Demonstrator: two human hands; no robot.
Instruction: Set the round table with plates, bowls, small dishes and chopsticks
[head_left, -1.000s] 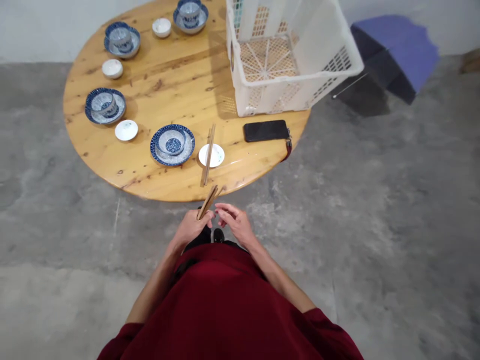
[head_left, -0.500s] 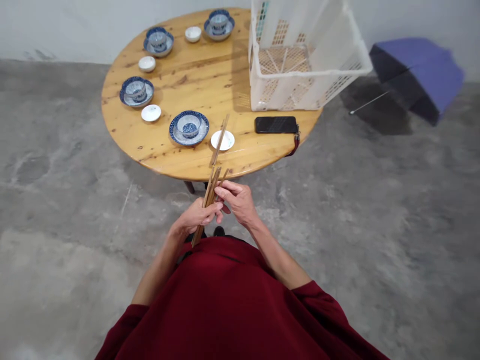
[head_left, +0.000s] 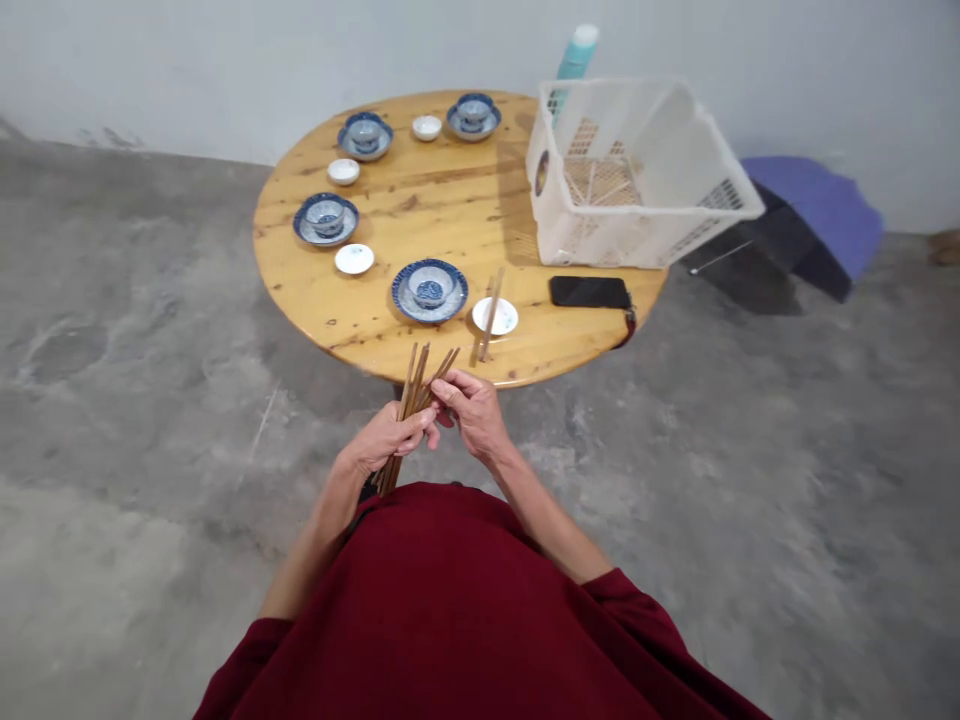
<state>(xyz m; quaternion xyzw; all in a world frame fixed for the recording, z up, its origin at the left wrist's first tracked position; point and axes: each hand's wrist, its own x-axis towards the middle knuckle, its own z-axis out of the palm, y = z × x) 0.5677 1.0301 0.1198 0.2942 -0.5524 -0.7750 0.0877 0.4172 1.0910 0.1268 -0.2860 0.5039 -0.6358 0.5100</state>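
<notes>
My left hand [head_left: 396,432] is wrapped around a bundle of wooden chopsticks [head_left: 415,385] in front of my body, below the table's near edge. With thumb and fingers, my right hand [head_left: 469,408] pinches chopsticks [head_left: 448,362] at the bundle's right side, their tips fanned away from the others. Beyond my hands, a pair of chopsticks [head_left: 492,312] lies across a small white dish [head_left: 507,318]. Left of that dish is a blue-and-white plate [head_left: 405,303] with a bowl [head_left: 430,287] standing in it.
More bowls on plates [head_left: 328,217] and small white dishes [head_left: 354,259] line the round wooden table's [head_left: 420,225] left and far sides. A white plastic crate [head_left: 637,240] and a black phone [head_left: 589,291] occupy its right. A teal bottle [head_left: 576,62] rises behind; an open purple umbrella [head_left: 825,215] lies on the floor.
My right hand has spread some chopsticks further from the bundle, to the right. The view has tilted up and shifted left, so the table appears lower and further right, and the bottle shows.
</notes>
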